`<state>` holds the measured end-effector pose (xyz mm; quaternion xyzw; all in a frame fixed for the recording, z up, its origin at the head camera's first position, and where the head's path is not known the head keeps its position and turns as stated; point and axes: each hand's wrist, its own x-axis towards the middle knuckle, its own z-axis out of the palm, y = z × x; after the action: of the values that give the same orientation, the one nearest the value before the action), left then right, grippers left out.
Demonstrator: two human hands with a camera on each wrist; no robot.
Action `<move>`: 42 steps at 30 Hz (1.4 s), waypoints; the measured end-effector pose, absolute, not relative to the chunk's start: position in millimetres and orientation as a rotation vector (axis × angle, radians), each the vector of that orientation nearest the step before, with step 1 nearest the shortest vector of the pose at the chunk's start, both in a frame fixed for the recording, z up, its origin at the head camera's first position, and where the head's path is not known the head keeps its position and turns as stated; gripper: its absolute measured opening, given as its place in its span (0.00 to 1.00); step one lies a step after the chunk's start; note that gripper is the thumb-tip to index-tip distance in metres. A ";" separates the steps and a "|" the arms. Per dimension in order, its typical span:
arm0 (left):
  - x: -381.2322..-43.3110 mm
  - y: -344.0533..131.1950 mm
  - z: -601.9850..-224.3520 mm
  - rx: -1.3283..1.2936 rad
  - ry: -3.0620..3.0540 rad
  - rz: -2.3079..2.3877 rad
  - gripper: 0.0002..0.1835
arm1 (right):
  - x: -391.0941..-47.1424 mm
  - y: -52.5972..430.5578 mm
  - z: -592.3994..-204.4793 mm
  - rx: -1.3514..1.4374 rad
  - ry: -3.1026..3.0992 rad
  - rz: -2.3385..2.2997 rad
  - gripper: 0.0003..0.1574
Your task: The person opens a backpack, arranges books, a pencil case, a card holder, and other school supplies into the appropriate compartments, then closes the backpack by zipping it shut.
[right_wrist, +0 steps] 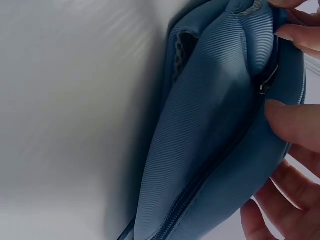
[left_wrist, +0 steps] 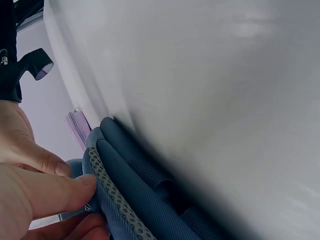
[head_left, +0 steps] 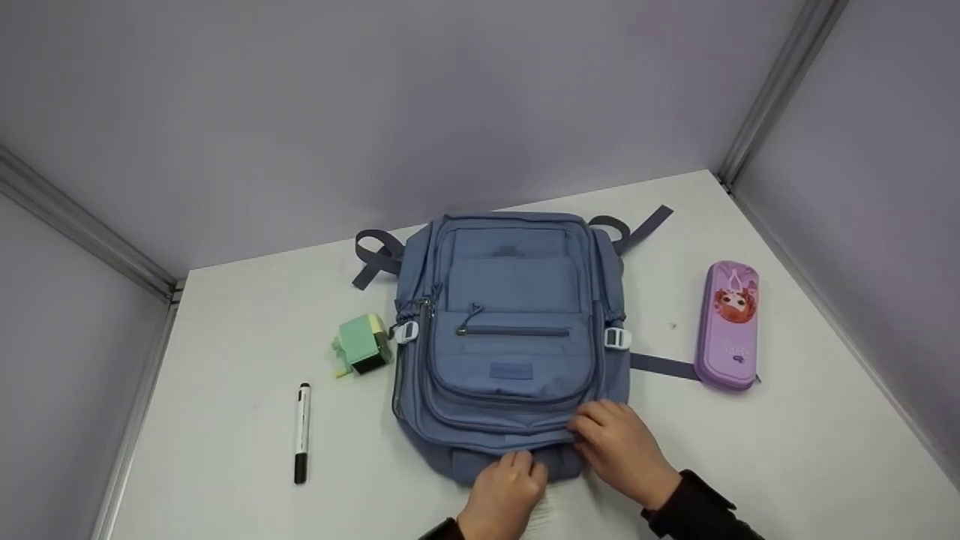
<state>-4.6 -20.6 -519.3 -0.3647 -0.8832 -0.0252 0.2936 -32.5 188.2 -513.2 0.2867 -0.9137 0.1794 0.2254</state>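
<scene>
A blue backpack (head_left: 514, 292) lies front side up on the white table. Both hands are at its near edge. My left hand (head_left: 506, 484) pinches fabric at the middle of that edge; beside its fingertips in the left wrist view runs a grey mesh strip (left_wrist: 117, 195). Farther right, my right hand (head_left: 622, 450) grips the edge, its thumb (right_wrist: 290, 122) on the fabric and the other fingers behind. Close to that thumb is a zipper pull (right_wrist: 265, 87) on a dark zipper (right_wrist: 190, 192). That zipper looks closed along the part I can see.
Left of the backpack sit a green and yellow box-shaped object (head_left: 361, 345) with a small crank and a white marker (head_left: 302, 435) with black ends. A purple pencil case (head_left: 731, 326) lies at the right, by a dark strap (head_left: 664, 366). Grey panels (head_left: 480, 105) surround the table.
</scene>
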 end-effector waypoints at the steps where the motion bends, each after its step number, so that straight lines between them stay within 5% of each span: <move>1: -5.2 -20.9 -519.4 -0.956 -2.339 -0.077 0.09 | -33.0 188.0 -513.6 0.791 -2.517 0.494 0.21; 11: -11.0 -44.0 -516.0 -0.836 -2.300 -0.395 0.19 | -37.7 189.3 -514.9 0.744 -2.433 0.517 0.20; 26: -16.0 -130.3 -496.5 -0.494 -2.542 -0.560 0.19 | -39.2 190.4 -514.5 0.755 -2.434 0.530 0.19; 42: -92.2 -180.9 -504.2 -0.406 -2.486 -0.403 0.14 | -36.5 218.7 -510.0 0.790 -2.385 0.555 0.19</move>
<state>-92.2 -180.9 -504.2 -0.1524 -0.9324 -0.1512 0.2908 -36.5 218.7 -510.0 0.2947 -0.8897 0.2069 0.2807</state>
